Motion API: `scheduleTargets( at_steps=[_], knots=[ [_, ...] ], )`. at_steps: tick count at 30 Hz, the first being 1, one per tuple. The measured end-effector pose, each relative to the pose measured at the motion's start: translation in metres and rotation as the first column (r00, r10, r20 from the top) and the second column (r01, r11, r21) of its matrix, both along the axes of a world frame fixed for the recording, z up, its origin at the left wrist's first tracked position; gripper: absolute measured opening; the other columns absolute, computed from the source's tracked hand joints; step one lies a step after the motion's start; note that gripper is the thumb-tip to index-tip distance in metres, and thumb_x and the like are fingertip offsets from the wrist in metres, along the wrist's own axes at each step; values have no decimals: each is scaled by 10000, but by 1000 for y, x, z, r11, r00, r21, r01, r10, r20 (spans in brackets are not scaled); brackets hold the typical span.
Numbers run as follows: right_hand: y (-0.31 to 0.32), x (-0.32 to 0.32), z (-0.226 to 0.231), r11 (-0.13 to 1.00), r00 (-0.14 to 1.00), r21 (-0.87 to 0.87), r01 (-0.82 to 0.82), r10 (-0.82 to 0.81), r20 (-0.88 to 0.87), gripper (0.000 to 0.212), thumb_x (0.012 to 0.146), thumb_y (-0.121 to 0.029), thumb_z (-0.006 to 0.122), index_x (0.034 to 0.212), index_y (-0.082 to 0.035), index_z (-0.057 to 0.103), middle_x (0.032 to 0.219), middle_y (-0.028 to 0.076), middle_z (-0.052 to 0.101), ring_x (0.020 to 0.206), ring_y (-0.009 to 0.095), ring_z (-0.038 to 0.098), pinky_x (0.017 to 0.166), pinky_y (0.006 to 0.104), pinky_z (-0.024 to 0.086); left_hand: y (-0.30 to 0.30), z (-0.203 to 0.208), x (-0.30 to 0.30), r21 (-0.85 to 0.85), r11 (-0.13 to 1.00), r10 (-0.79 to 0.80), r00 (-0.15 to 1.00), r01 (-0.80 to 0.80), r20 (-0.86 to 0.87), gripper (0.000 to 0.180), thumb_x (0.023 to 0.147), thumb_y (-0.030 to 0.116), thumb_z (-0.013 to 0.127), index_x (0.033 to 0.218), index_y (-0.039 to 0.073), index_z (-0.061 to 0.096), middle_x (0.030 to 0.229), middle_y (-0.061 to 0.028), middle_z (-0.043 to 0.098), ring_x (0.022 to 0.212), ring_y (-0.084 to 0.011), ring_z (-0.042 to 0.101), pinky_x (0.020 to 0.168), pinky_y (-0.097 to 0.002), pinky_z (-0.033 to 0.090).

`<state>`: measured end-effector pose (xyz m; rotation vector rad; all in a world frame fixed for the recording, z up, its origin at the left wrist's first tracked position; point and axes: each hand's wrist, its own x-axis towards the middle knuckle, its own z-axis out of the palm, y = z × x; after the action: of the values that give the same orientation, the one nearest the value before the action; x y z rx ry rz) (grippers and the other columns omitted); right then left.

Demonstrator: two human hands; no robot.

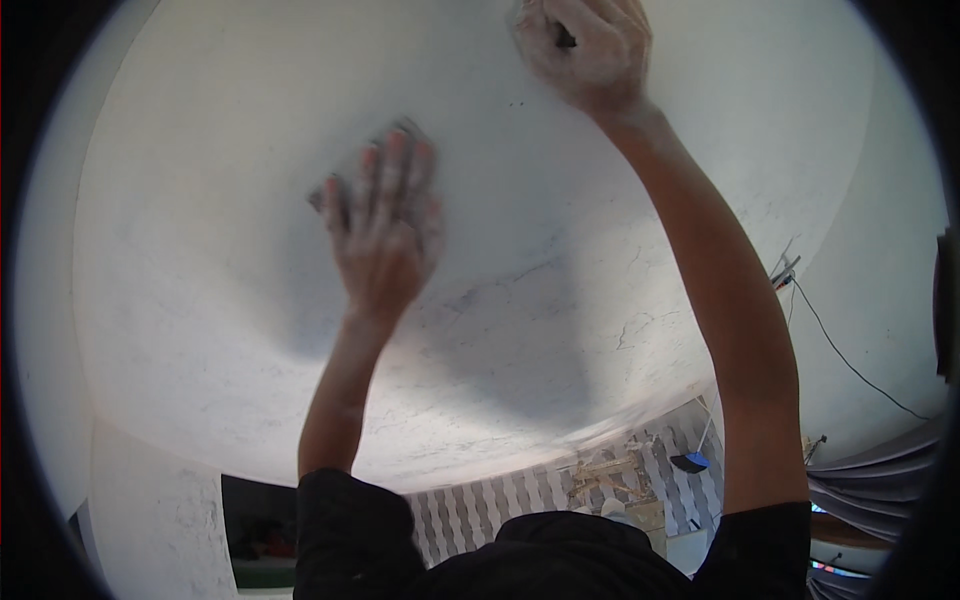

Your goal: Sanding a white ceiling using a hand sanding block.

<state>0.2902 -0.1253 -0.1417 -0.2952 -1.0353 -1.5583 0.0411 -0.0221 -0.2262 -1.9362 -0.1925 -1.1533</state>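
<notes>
My left hand [385, 215], dusted white and a little blurred, lies flat with its fingers spread against a white plastered wall [500, 190]. Under the palm and fingers is a dark grey sheet that looks like sandpaper [408, 128]; its corners stick out past the fingertips and beside the thumb. Higher up and to the right, my right hand [590, 50] is curled closed close to the wall, also coated in white dust. Something dark shows between its thumb and fingers, too little to make out. Fine cracks and scuffs mark the lower wall.
Wires [787, 272] stick out of the wall at the right, one cable hanging down. A grey curtain [880, 480] hangs at the lower right. Below are a patterned floor [480, 510], a blue and black broom head [690, 461] and a wooden frame [610, 480]. A dark opening [258, 530] is lower left.
</notes>
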Motion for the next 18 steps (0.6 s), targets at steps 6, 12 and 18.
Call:
scheduleTargets(
  at_steps=[6, 12, 18],
  knots=[
    [-37, -23, -6, 948, 950, -228, 221, -262, -170, 297, 760, -11, 714, 646, -117, 461, 653, 21, 508, 595, 211, 475, 592, 356, 380, -13, 77, 12, -42, 996, -70, 967, 83, 246, 536, 980, 298, 486, 1480, 116, 423, 1552, -89, 371, 1462, -297, 281, 1182, -522, 155],
    [-36, -29, -7, 948, 968, -280, 150, -199, -154, 162, 729, -58, 734, 739, -110, 581, 752, 21, 589, 703, 212, 543, 652, 382, 418, -11, -6, -4, -54, 994, 90, 995, -92, -37, 534, 960, 304, 511, 1471, 161, 449, 1551, -88, 374, 1462, -267, 290, 1191, -508, 134],
    [-29, -18, -10, 960, 963, -234, 154, -199, -184, 190, 721, -41, 727, 711, -105, 549, 771, 19, 593, 695, 208, 526, 652, 379, 417, -11, 99, 6, -12, 997, -72, 978, 76, 198, 506, 1010, 274, 425, 1497, 136, 398, 1557, -115, 354, 1441, -339, 313, 1183, -529, 135]
  ],
)
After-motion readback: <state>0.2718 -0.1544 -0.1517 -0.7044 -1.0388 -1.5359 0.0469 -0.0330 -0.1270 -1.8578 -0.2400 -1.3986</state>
